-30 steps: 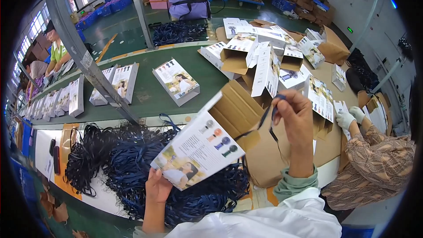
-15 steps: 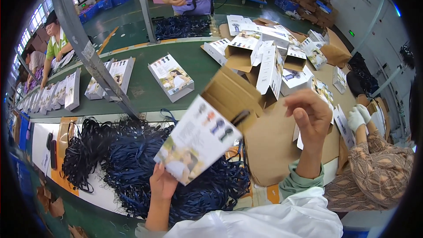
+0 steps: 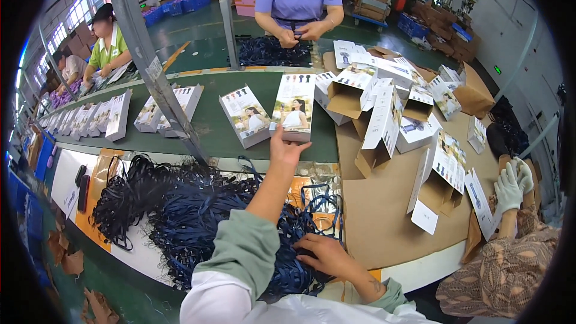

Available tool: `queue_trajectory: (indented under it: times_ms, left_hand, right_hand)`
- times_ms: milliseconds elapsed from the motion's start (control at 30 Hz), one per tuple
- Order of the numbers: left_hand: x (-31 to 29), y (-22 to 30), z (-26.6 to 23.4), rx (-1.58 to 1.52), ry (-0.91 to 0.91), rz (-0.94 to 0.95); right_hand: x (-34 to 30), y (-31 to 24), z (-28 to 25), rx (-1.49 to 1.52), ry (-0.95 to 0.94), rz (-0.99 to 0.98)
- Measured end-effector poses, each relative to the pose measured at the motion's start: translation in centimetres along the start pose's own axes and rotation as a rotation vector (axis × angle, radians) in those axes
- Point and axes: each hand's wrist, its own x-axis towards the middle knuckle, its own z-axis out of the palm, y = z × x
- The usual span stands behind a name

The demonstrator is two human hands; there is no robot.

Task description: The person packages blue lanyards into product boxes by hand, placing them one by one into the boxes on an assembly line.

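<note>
Carton (image 3: pixel 294 99) | left fingers (image 3: pixel 277 135) splayed against it | right fingers (image 3: pixel 308 244) amid straps (image 3: pixel 198 204), grip unclear | post (image 3: pixel 157 78) overlaps boxes (image 3: pixel 185 103)

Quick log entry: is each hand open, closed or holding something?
Left hand: touching the near end of a white box; grip cannot be told.
Right hand: fingers partly curled at the dark blue straps; grip cannot be told.

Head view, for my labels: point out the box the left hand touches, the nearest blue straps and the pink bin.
Box (image 3: pixel 293 105): head view, printed front.
Nearest blue straps (image 3: pixel 193 219): head view, heap's left part.
Pink bin (image 3: pixel 245 5): head view, visible side.
</note>
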Motion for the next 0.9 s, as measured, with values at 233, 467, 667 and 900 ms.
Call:
queue_trajectory:
  times_ms: [233, 467, 667, 900]
  left_hand:
    - [4.8, 2.3, -3.1, 0.048, 0.002, 0.165]
    - [-1.3, 4.9, -5.6, 0.292, -0.037, -0.049]
    - [-11.9, 2.3, -0.5, 0.741, -0.503, -0.186]
    - [-17.7, 1.4, 1.7, 1.123, -0.966, -0.061]
  right_hand:
    - [-2.6, 0.4, -0.2, 0.091, 0.113, 0.069]
    - [-2.0, -0.9, -4.0, 0.021, 0.318, -0.094]
    - [-0.8, -2.6, -8.5, 0.415, 0.347, -0.184]
    - [-0.1, -5.7, -11.6, -0.02, 0.487, -0.235]
